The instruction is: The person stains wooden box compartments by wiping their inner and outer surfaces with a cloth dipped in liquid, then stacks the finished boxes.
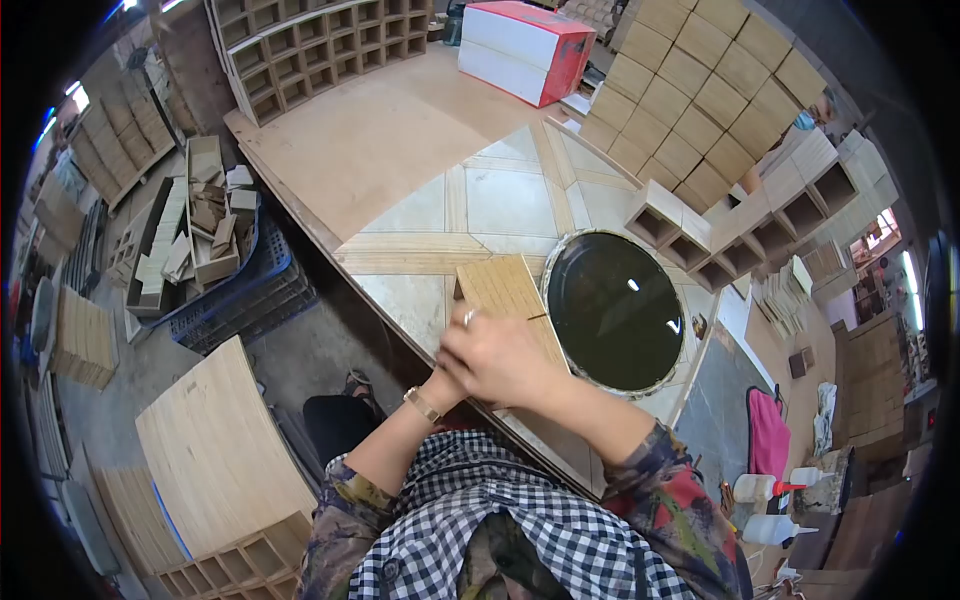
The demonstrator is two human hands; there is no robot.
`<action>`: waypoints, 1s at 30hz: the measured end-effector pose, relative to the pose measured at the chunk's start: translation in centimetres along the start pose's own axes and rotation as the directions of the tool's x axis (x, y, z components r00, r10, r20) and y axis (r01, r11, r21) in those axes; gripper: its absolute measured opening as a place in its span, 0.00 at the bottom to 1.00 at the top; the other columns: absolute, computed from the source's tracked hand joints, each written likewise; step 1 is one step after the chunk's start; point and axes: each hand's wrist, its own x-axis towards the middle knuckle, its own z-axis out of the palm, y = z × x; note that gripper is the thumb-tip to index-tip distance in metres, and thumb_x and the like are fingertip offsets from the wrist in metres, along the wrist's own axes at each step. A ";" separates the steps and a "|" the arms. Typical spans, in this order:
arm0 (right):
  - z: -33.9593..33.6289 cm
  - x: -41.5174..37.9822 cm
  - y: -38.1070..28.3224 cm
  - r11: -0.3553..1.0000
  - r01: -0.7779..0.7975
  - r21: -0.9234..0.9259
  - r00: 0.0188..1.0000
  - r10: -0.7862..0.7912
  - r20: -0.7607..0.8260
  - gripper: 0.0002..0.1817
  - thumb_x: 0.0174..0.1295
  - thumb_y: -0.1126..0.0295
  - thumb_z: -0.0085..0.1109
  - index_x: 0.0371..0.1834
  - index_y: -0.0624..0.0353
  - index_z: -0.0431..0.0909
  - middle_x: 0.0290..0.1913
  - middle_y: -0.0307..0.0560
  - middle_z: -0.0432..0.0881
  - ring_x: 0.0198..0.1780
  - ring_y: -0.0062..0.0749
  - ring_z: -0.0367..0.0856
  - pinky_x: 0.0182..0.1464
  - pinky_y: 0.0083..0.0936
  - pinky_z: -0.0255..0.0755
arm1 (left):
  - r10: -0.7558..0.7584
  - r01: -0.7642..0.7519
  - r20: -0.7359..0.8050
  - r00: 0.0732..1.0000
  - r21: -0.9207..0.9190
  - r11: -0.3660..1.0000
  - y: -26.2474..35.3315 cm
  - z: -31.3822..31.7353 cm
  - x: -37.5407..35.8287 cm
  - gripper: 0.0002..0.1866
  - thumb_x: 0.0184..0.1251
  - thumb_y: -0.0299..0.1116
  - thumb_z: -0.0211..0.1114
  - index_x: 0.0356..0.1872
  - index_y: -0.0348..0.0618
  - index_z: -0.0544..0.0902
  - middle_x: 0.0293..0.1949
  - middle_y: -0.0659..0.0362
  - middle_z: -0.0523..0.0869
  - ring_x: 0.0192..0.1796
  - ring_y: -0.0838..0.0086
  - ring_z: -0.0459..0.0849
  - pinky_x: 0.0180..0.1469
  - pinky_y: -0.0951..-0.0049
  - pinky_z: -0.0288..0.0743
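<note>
A small wooden box (503, 288) with a grooved, light-grained top lies on the tiled part of the worktable, directly in front of me. My right hand (505, 357) is at its near end, fingers curled inward and a ring on one of them. Whatever those fingers grip is hidden. Beneath it my left hand (452, 382), below a wrist with a gold bracelet (421, 404), is mostly covered, and its fingers do not show. Just right of the box stands a round basin (640, 391) of dark liquid, its rim crusted.
Joined wooden boxes (735, 235) and a stack of wooden blocks (700, 85) stand at the back right. A compartment rack (325, 60) and a red-white carton (520, 50) are farther back. Glue bottles (770, 528) sit at right; a blue crate (245, 290) stands left on the floor.
</note>
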 end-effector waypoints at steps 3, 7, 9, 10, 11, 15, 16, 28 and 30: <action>-1.7 -3.8 -1.2 0.993 0.028 0.118 0.999 -0.031 0.027 0.10 0.51 0.64 0.69 0.28 0.56 0.79 0.33 0.45 0.78 0.28 0.42 0.81 0.28 0.34 0.75 | -0.225 0.236 0.072 0.972 -0.368 0.899 0.4 0.0 0.4 0.25 0.56 0.15 0.59 0.59 0.34 0.70 0.49 0.46 0.83 0.52 0.59 0.83 0.55 0.66 0.76; -5.0 -9.4 0.7 0.982 -0.183 0.036 0.963 0.187 -0.194 0.08 0.49 0.65 0.71 0.27 0.53 0.81 0.31 0.40 0.78 0.28 0.35 0.82 0.27 0.28 0.76 | -0.126 0.134 0.059 0.990 -0.149 0.980 2.6 -0.9 1.0 0.26 0.57 0.14 0.58 0.59 0.34 0.70 0.48 0.47 0.83 0.51 0.59 0.83 0.54 0.66 0.76; -5.9 -11.9 3.2 0.941 -0.337 -0.013 0.910 0.322 -0.261 0.07 0.49 0.68 0.71 0.29 0.54 0.81 0.31 0.41 0.79 0.29 0.34 0.82 0.26 0.26 0.76 | -0.168 0.178 0.072 0.983 -0.166 0.970 2.4 -0.8 0.6 0.25 0.57 0.14 0.57 0.59 0.34 0.70 0.49 0.46 0.82 0.54 0.61 0.82 0.56 0.67 0.75; -6.3 -12.6 3.6 0.908 -0.420 0.008 0.867 0.403 -0.293 0.07 0.49 0.70 0.70 0.28 0.56 0.81 0.31 0.41 0.78 0.28 0.34 0.82 0.27 0.28 0.76 | -0.191 0.203 0.073 0.979 -0.208 0.957 2.4 -0.7 0.5 0.25 0.57 0.14 0.56 0.59 0.35 0.70 0.50 0.46 0.82 0.55 0.61 0.81 0.56 0.67 0.74; -6.8 -13.1 4.1 0.912 -0.410 0.011 0.852 0.388 -0.351 0.07 0.50 0.72 0.70 0.28 0.59 0.81 0.30 0.44 0.78 0.28 0.35 0.81 0.29 0.28 0.75 | -0.209 0.221 0.074 0.975 -0.251 0.942 2.4 -0.6 0.7 0.25 0.57 0.13 0.56 0.59 0.35 0.70 0.51 0.46 0.82 0.56 0.61 0.81 0.57 0.66 0.74; -8.5 -13.6 4.1 0.897 -0.399 0.189 0.755 0.439 -0.487 0.07 0.50 0.75 0.70 0.28 0.63 0.81 0.29 0.47 0.76 0.31 0.36 0.78 0.34 0.26 0.72 | -0.091 0.104 0.121 0.988 -0.098 0.990 4.5 -3.0 2.6 0.29 0.54 0.11 0.53 0.61 0.36 0.70 0.53 0.43 0.80 0.58 0.56 0.79 0.59 0.68 0.71; -8.6 -13.4 4.2 0.895 -0.394 0.208 0.739 0.443 -0.509 0.07 0.50 0.76 0.70 0.29 0.64 0.81 0.29 0.48 0.76 0.31 0.36 0.77 0.34 0.26 0.71 | -0.014 0.025 0.158 0.987 -0.064 0.998 5.5 -3.8 4.1 0.24 0.52 0.13 0.55 0.54 0.34 0.73 0.49 0.43 0.80 0.53 0.51 0.80 0.55 0.64 0.73; -5.5 -5.4 9.2 0.859 -0.434 0.272 0.795 0.507 -0.332 0.11 0.55 0.61 0.66 0.30 0.59 0.83 0.31 0.49 0.79 0.35 0.46 0.81 0.38 0.35 0.74 | 0.201 -0.361 0.366 0.909 0.445 0.819 8.9 -3.1 8.0 0.21 0.47 0.22 0.67 0.46 0.32 0.78 0.43 0.46 0.81 0.57 0.50 0.75 0.59 0.61 0.70; -4.9 -3.2 9.8 0.863 -0.451 0.228 0.804 0.504 -0.315 0.12 0.55 0.60 0.65 0.30 0.58 0.83 0.33 0.49 0.80 0.36 0.47 0.81 0.39 0.37 0.74 | 0.072 -0.261 0.390 0.918 0.455 0.851 8.3 -4.1 7.5 0.18 0.47 0.24 0.69 0.43 0.35 0.82 0.46 0.45 0.81 0.60 0.50 0.73 0.61 0.62 0.69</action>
